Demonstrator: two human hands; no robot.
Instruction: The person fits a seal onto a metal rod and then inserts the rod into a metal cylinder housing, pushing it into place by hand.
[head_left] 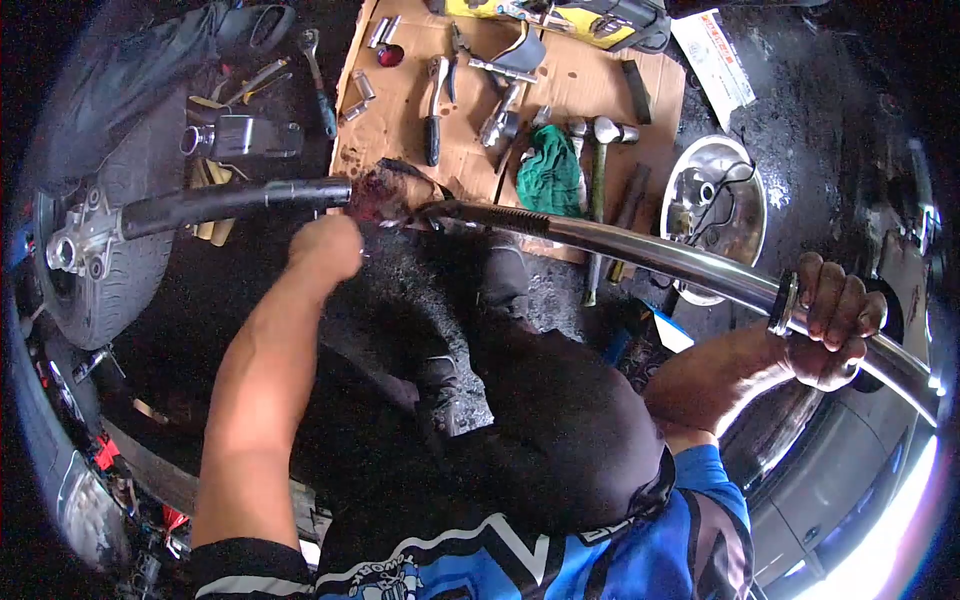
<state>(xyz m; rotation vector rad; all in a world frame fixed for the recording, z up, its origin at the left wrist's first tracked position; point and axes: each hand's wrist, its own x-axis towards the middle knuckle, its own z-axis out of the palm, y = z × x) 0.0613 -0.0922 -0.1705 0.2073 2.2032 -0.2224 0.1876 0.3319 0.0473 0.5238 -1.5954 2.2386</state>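
Observation:
My right hand [830, 320] is wrapped around a long, shiny metal rod [660, 250], just beyond a dark ring on it. The rod slants up to the left and has a toothed section near its far end. That end lies close to a dark red, greasy-looking patch [378, 195]. A black tube [235, 205] with a metal casting [90, 235] at its left end points toward the rod. My left hand [328, 245] is closed in a fist just below the tube's open end. What its fingers hold is hidden; a small shiny bit shows beside them.
Pliers [453, 75], a hammer [605, 140], a green cloth [552, 172] and sockets lie on cardboard [400, 130]. A metal dish [745, 200] stands right of it. At left are a tyre [145, 270], a ratchet [318, 80] and a reservoir-like container [245, 137].

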